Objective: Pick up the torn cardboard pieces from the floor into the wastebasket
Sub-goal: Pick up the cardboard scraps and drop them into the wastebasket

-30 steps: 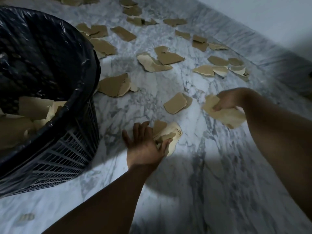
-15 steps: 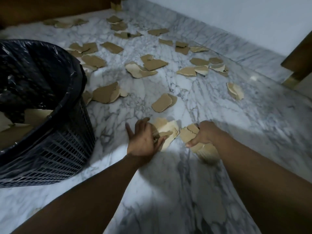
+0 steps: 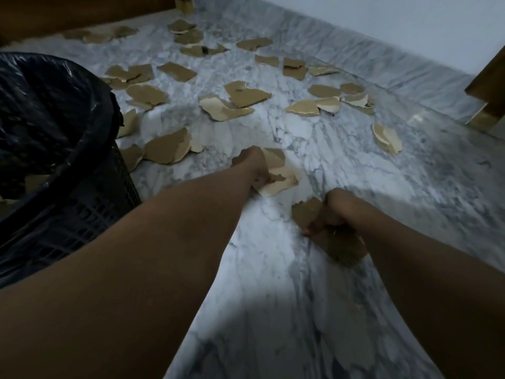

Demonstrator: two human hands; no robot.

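Observation:
Several torn brown cardboard pieces [image 3: 237, 99] lie scattered over the marble floor [image 3: 341, 165]. My left hand [image 3: 254, 165] reaches forward and is closed on a few pale and brown pieces [image 3: 281, 176] at the floor's middle. My right hand [image 3: 333, 212] is a fist gripping a bunch of brown pieces [image 3: 336, 242], low over the floor near me. The black wastebasket [image 3: 90, 203], lined with a black bag, stands at the left; cardboard shows dimly inside it.
A white wall with a marble skirting [image 3: 382, 67] runs along the far right. A wooden furniture leg with a brass foot [image 3: 486, 105] stands at the right edge. Dark wooden furniture [image 3: 82, 15] borders the far left.
My left hand has moved forward and closed on the pieces it lay beside, including the brown piece ahead. My right hand, still holding its bunch, has come in toward the left hand and now rests low.

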